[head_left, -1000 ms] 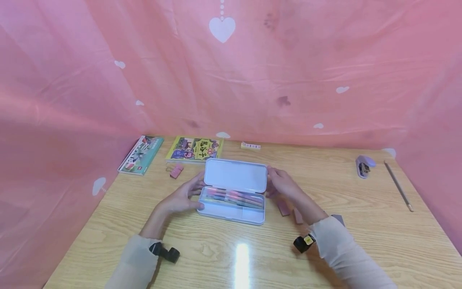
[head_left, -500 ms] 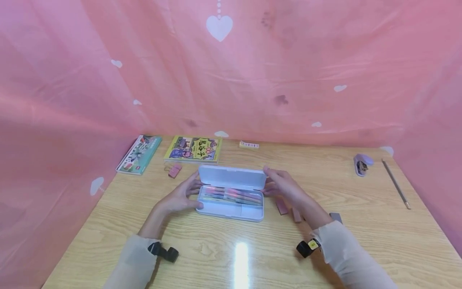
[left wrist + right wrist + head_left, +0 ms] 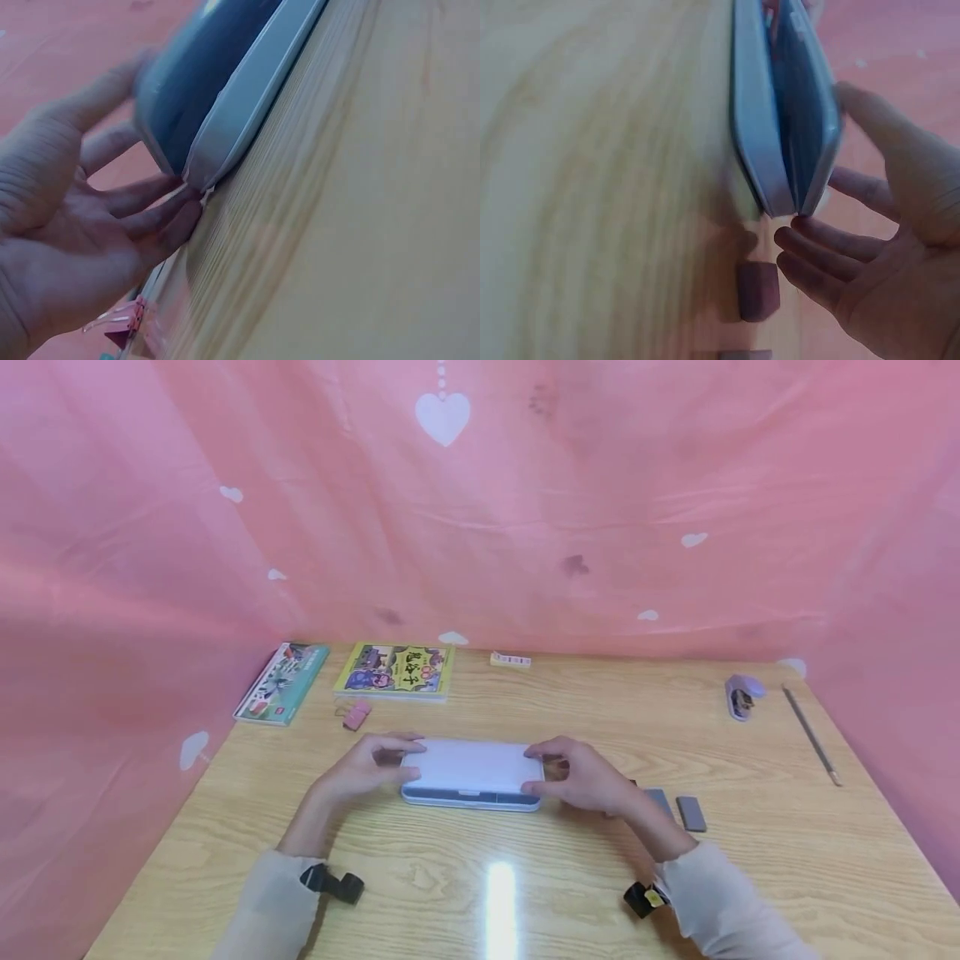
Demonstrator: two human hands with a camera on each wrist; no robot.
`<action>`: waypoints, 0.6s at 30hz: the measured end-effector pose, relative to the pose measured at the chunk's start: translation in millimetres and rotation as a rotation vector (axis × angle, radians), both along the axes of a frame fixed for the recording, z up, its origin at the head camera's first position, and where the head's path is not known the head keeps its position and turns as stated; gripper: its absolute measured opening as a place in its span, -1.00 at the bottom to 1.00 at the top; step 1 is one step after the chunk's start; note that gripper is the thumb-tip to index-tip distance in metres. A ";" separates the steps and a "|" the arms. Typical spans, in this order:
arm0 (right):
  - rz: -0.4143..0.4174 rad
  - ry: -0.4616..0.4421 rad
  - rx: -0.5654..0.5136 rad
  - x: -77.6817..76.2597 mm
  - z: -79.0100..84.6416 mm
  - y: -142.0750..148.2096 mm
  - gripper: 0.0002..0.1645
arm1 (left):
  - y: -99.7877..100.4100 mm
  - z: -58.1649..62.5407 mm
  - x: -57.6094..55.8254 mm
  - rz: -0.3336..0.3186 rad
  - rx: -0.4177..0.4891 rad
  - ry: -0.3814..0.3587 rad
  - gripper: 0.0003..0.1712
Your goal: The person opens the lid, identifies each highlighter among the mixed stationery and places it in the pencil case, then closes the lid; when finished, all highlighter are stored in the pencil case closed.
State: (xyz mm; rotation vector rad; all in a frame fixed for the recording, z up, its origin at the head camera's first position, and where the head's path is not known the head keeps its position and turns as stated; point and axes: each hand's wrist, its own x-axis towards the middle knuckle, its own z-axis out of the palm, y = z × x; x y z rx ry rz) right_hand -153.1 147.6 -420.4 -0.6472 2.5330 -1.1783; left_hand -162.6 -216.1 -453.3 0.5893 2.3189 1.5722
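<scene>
A pale lavender pencil case (image 3: 472, 766) lies on the wooden table, its lid tilted down over the tray with a narrow gap along the front. My left hand (image 3: 363, 768) holds its left end, thumb on the lid's front part and fingers toward the back. At the other end, my right hand (image 3: 588, 777) grips the lid likewise, thumb in front and index finger behind. In the left wrist view, fingertips touch the corner by the hinge of the case (image 3: 247, 105). The right wrist view shows the lid (image 3: 810, 112) standing slightly apart from the tray. Pens inside are hidden now.
Small dark blocks (image 3: 691, 814) lie right of the case, partly behind my right forearm. A pink binder clip (image 3: 357, 716), a yellow book (image 3: 395, 672) and a teal book (image 3: 282, 683) lie back left. A purple stapler (image 3: 741, 697) and a pencil (image 3: 812, 735) lie right.
The lid has swung from standing open toward me, down over the tray, hiding the pens. Both hands have followed it, thumbs now on its top near the front.
</scene>
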 end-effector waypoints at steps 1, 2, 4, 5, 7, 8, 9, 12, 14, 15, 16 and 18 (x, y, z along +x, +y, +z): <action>0.009 0.033 0.023 1.7 -1.0 -1.2 -0.30 | 0.9 -0.2 0.6 0.018 -0.030 -0.004 -0.54; 0.017 0.070 0.051 3.2 -1.8 -2.3 -0.29 | 1.9 -0.6 1.1 0.031 -0.057 -0.007 -0.53; 0.026 0.122 0.100 5.3 -2.5 -4.4 -0.27 | 3.9 -0.8 2.0 0.033 -0.087 -0.004 -0.48; 0.028 0.138 0.116 6.1 -2.2 -5.5 -0.27 | 4.9 -0.8 2.0 0.029 -0.098 0.002 -0.46; 0.024 0.163 0.149 7.2 -2.5 -7.2 -0.27 | 7.3 0.0 2.1 0.023 -0.111 0.005 -0.42; 0.021 0.169 0.162 7.6 -2.6 -7.8 -0.27 | 8.4 0.5 2.0 0.021 -0.119 0.004 -0.40; 0.014 0.173 0.176 8.1 -2.8 -8.5 -0.27 | 9.4 0.9 1.8 0.017 -0.122 0.005 -0.38; -0.007 0.184 0.205 9.9 -3.3 -10.0 -0.28 | 11.9 2.1 1.5 0.001 -0.135 0.006 -0.36; -0.015 0.179 0.212 11.1 -3.3 -11.9 -0.28 | 12.4 3.3 2.0 -0.003 -0.147 0.003 -0.36; -0.019 0.175 0.219 11.9 -2.9 -12.9 -0.29 | 12.6 3.6 2.2 -0.004 -0.152 -0.003 -0.37; -0.020 0.171 0.223 12.5 -2.7 -13.9 -0.28 | 12.7 4.1 2.7 -0.003 -0.162 -0.009 -0.37; -0.024 0.159 0.231 13.8 -2.2 -15.8 -0.28 | 12.6 4.6 3.8 0.003 -0.181 -0.021 -0.37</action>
